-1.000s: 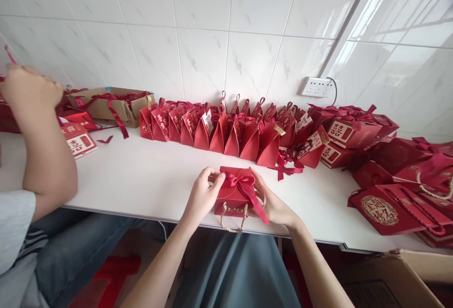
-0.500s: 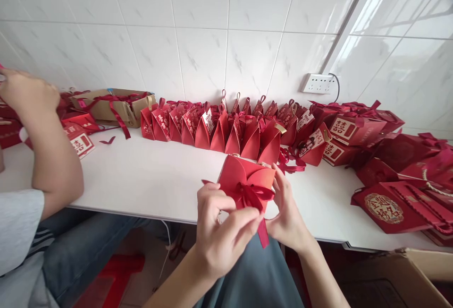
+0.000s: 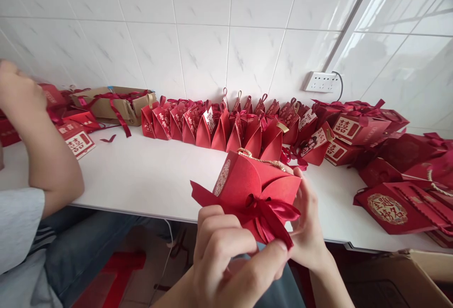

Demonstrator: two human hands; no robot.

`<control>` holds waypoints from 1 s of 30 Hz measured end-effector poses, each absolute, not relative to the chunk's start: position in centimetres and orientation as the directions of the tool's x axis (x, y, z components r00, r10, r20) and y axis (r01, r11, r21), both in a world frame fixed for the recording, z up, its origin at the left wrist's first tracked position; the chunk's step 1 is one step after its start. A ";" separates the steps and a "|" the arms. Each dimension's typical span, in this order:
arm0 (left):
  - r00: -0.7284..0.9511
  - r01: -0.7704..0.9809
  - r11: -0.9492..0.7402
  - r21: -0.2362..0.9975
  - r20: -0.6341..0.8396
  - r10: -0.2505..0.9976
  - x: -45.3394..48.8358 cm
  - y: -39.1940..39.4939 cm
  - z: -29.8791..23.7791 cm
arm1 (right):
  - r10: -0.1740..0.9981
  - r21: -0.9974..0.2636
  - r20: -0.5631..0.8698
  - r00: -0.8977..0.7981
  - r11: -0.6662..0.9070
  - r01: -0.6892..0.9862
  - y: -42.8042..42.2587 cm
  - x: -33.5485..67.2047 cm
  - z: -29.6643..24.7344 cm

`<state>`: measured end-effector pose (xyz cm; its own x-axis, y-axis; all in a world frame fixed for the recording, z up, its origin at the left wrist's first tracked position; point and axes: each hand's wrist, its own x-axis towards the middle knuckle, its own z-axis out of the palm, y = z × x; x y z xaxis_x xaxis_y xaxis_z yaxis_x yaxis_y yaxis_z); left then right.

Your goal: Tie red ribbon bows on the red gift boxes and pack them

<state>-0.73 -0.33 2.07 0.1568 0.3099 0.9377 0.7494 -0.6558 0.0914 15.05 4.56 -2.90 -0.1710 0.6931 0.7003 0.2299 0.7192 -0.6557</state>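
Observation:
A red gift box with curved overlapping flaps and a gold cord handle is held up in front of me, over the table's near edge. Dark red ribbon is tied in a bow on its side, one tail sticking out to the left. My left hand is closed, thumb and forefinger pinching the end of the lower ribbon tail. My right hand grips the box from its right side; some of its fingers are hidden behind the box.
Several red pointed boxes stand in rows along the wall. Red boxes pile up at the right. At the left are an open cardboard box with ribbons and a co-worker's arm. Another carton sits below right.
The gift box has come closer and tilted, so its cord handle and a round gold label now show. My left hand has moved down to the ribbon tail's end. The co-worker's hand shifted left.

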 end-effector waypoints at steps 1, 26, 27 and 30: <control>0.153 0.751 -0.654 0.093 0.938 0.310 -0.7 -0.3 2.1 | 0.687 -0.648 0.705 -0.177 0.725 0.233 4.6 15.1 -2.9; 0.109 0.736 -0.651 0.183 0.918 0.381 -1.7 -0.6 1.9 | 0.671 -0.625 0.712 -0.208 0.740 0.246 5.0 14.4 -2.5; 0.104 0.737 -0.650 0.187 0.918 0.382 -1.7 -0.6 1.9 | 0.671 -0.629 0.711 -0.208 0.740 0.239 5.0 14.4 -2.5; 0.101 0.745 -0.641 0.185 0.919 0.382 -1.6 -0.6 2.0 | 0.675 -0.634 0.708 -0.206 0.737 0.234 5.0 14.4 -2.4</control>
<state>-1.58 -0.64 2.00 0.1008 0.3819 0.9187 0.7447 -0.6413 0.1849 14.40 5.03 -2.41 -0.2065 0.6750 0.7084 0.2344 0.7370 -0.6339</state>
